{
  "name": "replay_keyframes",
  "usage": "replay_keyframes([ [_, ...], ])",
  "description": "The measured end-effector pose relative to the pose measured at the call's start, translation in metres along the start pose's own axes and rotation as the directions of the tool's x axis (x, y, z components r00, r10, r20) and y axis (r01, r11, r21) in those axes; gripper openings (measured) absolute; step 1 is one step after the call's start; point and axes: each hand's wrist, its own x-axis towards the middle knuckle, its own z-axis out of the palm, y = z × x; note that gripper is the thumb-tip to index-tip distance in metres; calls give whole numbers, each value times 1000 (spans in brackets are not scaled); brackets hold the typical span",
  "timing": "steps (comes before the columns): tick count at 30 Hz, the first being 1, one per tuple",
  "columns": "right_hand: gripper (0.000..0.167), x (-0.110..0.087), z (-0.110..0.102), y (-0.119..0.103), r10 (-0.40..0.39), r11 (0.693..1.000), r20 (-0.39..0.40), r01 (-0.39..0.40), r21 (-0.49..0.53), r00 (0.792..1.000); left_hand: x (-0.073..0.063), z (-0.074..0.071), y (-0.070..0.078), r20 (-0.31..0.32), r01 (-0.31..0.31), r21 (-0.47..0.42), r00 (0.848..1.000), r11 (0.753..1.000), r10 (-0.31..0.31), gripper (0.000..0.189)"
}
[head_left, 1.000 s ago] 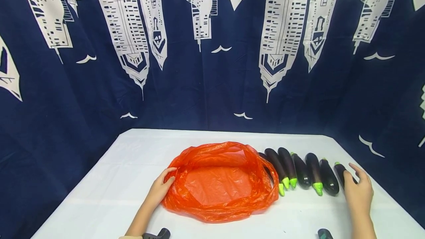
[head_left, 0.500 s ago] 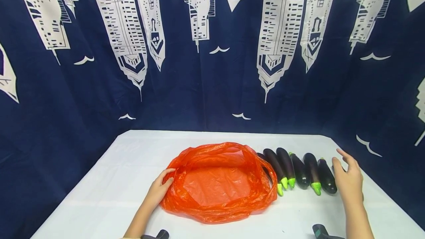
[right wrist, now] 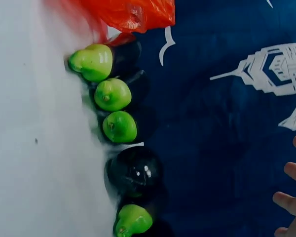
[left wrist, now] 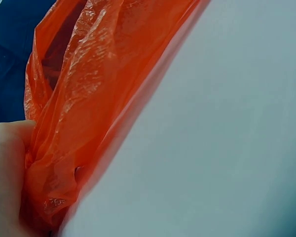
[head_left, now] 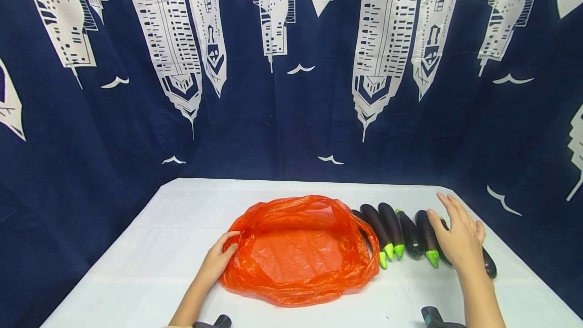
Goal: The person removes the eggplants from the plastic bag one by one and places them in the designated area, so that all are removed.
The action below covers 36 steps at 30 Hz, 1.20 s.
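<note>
A red-orange plastic bag (head_left: 300, 290) lies with its mouth wide open in the middle of the white table. My left hand (head_left: 216, 262) grips the left rim of the bag; the left wrist view shows the thumb against the crumpled film (left wrist: 89, 94). To the right of the bag, several dark eggplants (head_left: 412, 237) with green stem ends lie side by side. My right hand (head_left: 461, 242) is over the right end of this row, fingers spread, holding nothing. It partly hides the eggplants beneath it, and the rightmost eggplant (head_left: 489, 265) shows beside the wrist.
The bag's right handle loop (head_left: 375, 247) overlaps the nearest eggplants. A dark blue curtain (head_left: 291, 115) with white building prints hangs behind the white table (head_left: 136, 262). Dark wrist devices (head_left: 434, 318) show at the bottom edge.
My right hand has moved left from beside the rightmost eggplant to above its neighbours, and its fingers have spread. The rightmost eggplant stays on the table. My left hand and the bag stay put.
</note>
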Motion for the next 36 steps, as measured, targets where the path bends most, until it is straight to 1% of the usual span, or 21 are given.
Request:
replay_keyframes([
  [4, 61, -1, 2, -7, -31, 998, 44, 33, -46, 999, 0, 0, 1, -1, -1, -1, 1000, 1000, 1, 34],
  [10, 67, -2, 8, -16, -13, 997, 124, 22, -78, 992, -1, 0, 0, 1, -1, -1, 1000, 1000, 1, 33],
  [20, 70, -2, 9, -18, 4, 995, 172, 14, -102, 985, 0, 0, 0, 2, -1, -6, 1000, 1000, 1, 34],
  [25, 73, -4, 10, -18, 3, 991, 228, 27, -130, 974, -1, 2, 1, 10, 7, -6, 1000, 1000, -6, 35],
  [30, 75, -6, 16, -19, -5, 987, 278, 49, -152, 961, -1, 4, 1, 19, 4, -11, 1000, 1000, -3, 34],
  [36, 75, -10, 27, -24, -1, 985, 335, 59, -163, 942, 1, 3, 0, 3, 0, 5, 1000, 1000, 0, 34],
])
